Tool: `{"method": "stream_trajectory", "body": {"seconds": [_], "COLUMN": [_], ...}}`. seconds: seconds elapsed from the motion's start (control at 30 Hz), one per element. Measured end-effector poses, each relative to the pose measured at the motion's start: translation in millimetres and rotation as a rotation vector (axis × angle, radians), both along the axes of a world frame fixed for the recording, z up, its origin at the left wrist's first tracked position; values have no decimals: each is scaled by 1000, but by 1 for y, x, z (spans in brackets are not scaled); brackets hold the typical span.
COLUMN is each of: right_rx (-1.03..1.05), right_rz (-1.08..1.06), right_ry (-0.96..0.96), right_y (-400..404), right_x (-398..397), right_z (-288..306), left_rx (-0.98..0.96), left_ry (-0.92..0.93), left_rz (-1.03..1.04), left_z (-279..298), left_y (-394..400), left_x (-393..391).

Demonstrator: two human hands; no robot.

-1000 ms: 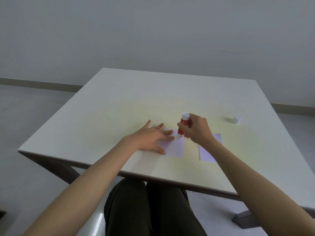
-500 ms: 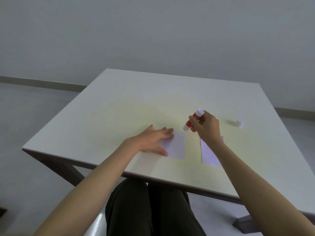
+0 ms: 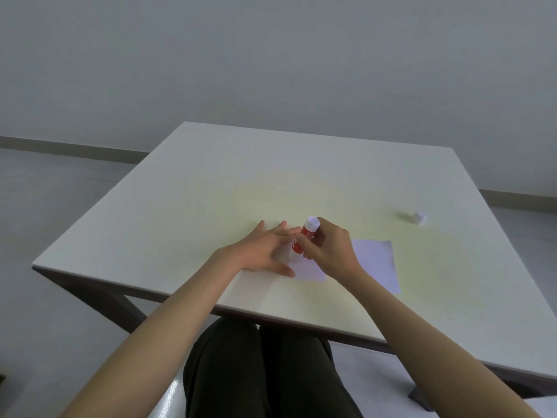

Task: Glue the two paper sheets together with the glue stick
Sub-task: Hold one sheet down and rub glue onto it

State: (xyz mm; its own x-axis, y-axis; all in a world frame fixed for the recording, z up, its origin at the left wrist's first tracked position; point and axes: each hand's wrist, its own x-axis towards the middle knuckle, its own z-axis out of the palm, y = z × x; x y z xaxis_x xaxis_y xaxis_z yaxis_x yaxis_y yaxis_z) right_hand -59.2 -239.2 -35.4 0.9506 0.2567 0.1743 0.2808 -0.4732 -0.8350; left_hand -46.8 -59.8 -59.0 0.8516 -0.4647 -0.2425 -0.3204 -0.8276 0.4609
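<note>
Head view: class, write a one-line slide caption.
Right hand presses glue stick onto left paper sheet, held by left hand.

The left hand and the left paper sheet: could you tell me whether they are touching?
Touching. The head view shows the left hand lying flat with fingers spread over the left paper sheet, thumb pressed at its near edge, no gap visible.

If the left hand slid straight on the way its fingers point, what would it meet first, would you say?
Probably the glue stick held in the right hand: the left hand lies flat on the paper sheet, fingertips right beside it, though depth is unclear.
</note>
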Motion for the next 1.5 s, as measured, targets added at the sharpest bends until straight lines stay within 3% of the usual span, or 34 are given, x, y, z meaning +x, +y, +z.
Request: {"method": "stream_trajectory", "body": {"seconds": [0.27,0.4,0.53,0.7,0.87,1.0,1.07,1.17,1.23,1.3,1.4,1.5], "right_rx": [-44,24,526,1248,1523,1624,1540,1244,915,553,98,-224], "right_rz": [-63,-222,-269,-288,-236,-267,-268,-237,-290,-426,-569,-628], "right_ry": [19,-1,163,683,910,1001,1009,930,744,408,-35,29], "right_y": [-28,-47,-63,-48,-24,-9,-3,-2,-9,-25,-63,-104], "right_x": [7,7,2,-8,-22,-23,-24,-26,-25,-19,-5,9], "right_z": [6,6,13,19,20,19,17,13,11,6,2,-11], "left_rx": [90,118,21,-85,-233,-717,-831,-922,-977,-1000,-902,-618], "left_ry": [-42,-57,-16,-9,-62,-201,-235,-268,-298,-352,-504,-604], "left_rz": [3,-19,26,59,148,390,459,613,656,622,605,633], "left_z": [3,3,-1,-4,0,11,15,19,24,32,44,48], "left_y": [0,1,3,5,-2,-26,-43,-64,-69,-66,-44,-14], "left_x": [0,0,-3,-4,-13,-28,-35,-37,-33,-26,-7,18]}}
